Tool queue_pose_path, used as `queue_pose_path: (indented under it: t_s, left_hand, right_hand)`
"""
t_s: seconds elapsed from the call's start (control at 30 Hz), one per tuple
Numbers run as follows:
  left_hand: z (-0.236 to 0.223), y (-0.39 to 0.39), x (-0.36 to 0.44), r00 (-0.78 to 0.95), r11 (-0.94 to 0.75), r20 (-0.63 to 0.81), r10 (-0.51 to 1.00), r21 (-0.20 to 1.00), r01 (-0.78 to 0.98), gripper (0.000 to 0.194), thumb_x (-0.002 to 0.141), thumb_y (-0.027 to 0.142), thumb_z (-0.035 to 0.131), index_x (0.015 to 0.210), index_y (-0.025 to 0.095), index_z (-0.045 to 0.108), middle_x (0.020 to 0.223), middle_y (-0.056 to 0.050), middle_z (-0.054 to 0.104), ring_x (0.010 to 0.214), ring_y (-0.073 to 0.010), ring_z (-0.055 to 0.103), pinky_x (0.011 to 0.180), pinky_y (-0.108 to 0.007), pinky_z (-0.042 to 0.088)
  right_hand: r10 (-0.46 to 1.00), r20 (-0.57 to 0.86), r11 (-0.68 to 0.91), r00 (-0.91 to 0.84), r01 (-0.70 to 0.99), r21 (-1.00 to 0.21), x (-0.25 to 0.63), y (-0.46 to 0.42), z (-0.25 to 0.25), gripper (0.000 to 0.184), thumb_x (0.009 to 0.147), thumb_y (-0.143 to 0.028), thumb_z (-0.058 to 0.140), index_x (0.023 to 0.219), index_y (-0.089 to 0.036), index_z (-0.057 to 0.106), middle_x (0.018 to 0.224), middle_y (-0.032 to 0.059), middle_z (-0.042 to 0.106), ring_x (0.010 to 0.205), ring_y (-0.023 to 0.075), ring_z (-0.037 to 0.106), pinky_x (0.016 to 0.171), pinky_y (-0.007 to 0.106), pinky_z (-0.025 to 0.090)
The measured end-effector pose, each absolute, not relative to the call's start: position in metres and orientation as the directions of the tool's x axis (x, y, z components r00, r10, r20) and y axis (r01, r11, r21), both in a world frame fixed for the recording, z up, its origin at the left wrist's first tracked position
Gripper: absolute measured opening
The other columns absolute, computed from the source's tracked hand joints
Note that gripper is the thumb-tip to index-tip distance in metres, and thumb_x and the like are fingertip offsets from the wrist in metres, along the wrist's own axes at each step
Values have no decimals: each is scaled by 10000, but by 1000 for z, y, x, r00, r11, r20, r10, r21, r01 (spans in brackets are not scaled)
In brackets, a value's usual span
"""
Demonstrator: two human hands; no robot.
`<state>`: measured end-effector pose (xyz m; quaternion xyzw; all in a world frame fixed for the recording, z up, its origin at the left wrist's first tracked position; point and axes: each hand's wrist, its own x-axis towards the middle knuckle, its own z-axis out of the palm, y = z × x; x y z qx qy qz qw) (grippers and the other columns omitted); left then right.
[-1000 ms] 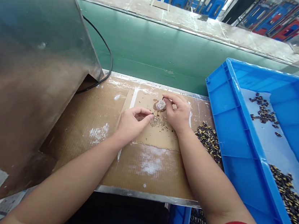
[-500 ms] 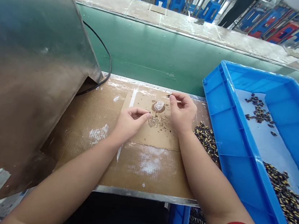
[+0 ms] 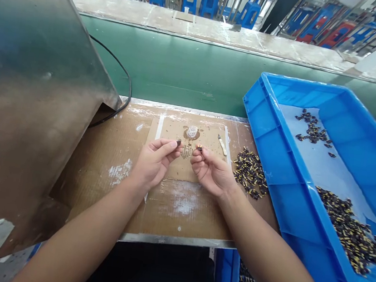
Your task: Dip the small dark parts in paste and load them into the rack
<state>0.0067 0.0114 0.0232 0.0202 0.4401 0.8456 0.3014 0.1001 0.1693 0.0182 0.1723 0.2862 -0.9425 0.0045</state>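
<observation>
The left hand [image 3: 154, 162] pinched a dark bit [image 3: 178, 142] between thumb and finger. Near it, slightly apart, the right hand's [image 3: 214, 171] grip held a dark part [image 3: 199, 148] at the fingertips. Both pieces were above the bench [image 3: 156, 217], on the near side of a clear dish [image 3: 192, 132]. A heap [image 3: 251, 172] of black-and-yellow parts lay beside the blue bin [image 3: 282, 152].

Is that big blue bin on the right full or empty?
Neither: the blue bin is partly filled. Small dark pieces lie in two groups, with white sheet showing between.
</observation>
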Motion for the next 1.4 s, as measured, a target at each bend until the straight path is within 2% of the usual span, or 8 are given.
queue_pose_path:
  t_s: [0.27, 0.7, 0.8, 0.93, 1.03, 1.1, 1.2, 1.4]
  left_hand:
    - [30, 10, 17, -779, -396, -246, 577, 750, -530, 228, 676, 287, 949, 776, 158, 790, 879, -76, 794, 762, -119, 704, 790, -240, 585]
    - [30, 9, 20, -763, -375, -262, 591, 748, -547, 226, 676, 278, 954, 774, 163, 786, 885, -74, 793, 791, -131, 708, 798, -251, 579]
    - [28, 10, 17, -774, -392, -252, 581, 746, -538, 223, 686, 271, 949, 794, 157, 790, 898, -76, 792, 793, -119, 702, 803, -237, 575]
    - [24, 11, 12, -798, -399, -247, 550, 761, -511, 239, 677, 289, 951, 797, 157, 791, 890, -78, 785, 812, -125, 702, 815, -244, 571]
    - [21, 11, 8, -810, -403, -233, 538, 773, -489, 243, 678, 302, 950, 788, 159, 788, 874, -76, 779, 824, -133, 708, 815, -250, 566]
    - [19, 11, 5, -821, -405, -225, 526, 782, -474, 248, 677, 310, 950, 784, 159, 786, 867, -76, 778, 818, -137, 709, 814, -260, 565]
    - [17, 11, 3, -837, -399, -227, 498, 797, -453, 270, 664, 322, 957, 789, 157, 783, 871, -82, 781, 805, -142, 703, 807, -275, 561]
    - [16, 13, 1, -853, -395, -236, 466, 807, -439, 309, 627, 333, 978, 774, 144, 782, 856, -90, 779, 805, -144, 699, 775, -262, 549]
  right_hand:
    - [15, -209, -812, -978, 110, -573, 99, 160, 17, 255, 741, -268, 903, 925, -213, 735, 825, -36, 690, 693, 55, 603, 652, 120, 559]
    - [160, -201, -681, -966, 39, -731, 99, 167, 11, 251, 740, -284, 837, 959, -270, 717, 823, -36, 688, 730, 108, 624, 684, 237, 571]
    - [332, -160, -497, -929, -29, -867, 89, 184, 9, 211, 767, -301, 791, 965, -266, 727, 805, -22, 683, 740, 126, 642, 693, 268, 577]
    - [515, 89, 53, -853, -72, -996, 70, 210, 19, 182, 886, -313, 685, 1043, -240, 743, 883, 21, 730, 796, 157, 682, 747, 332, 596]
    - [471, 388, 532, -792, -96, -841, 55, 218, 30, 163, 941, -261, 629, 1030, -221, 759, 981, 52, 761, 873, 185, 700, 813, 375, 600]
    - [368, 533, 729, -762, -120, -674, 47, 218, 31, 176, 954, -220, 604, 1040, -229, 757, 1025, 56, 764, 905, 196, 699, 836, 381, 597]
    - [261, 611, 824, -747, -157, -544, 42, 213, 22, 192, 978, -201, 579, 1073, -252, 738, 1047, 50, 763, 903, 201, 696, 841, 385, 596]
    - [312, 641, 820, -701, -142, -555, 45, 206, -4, 177, 1000, -226, 577, 1047, -252, 746, 1001, 43, 782, 877, 202, 703, 828, 391, 600]
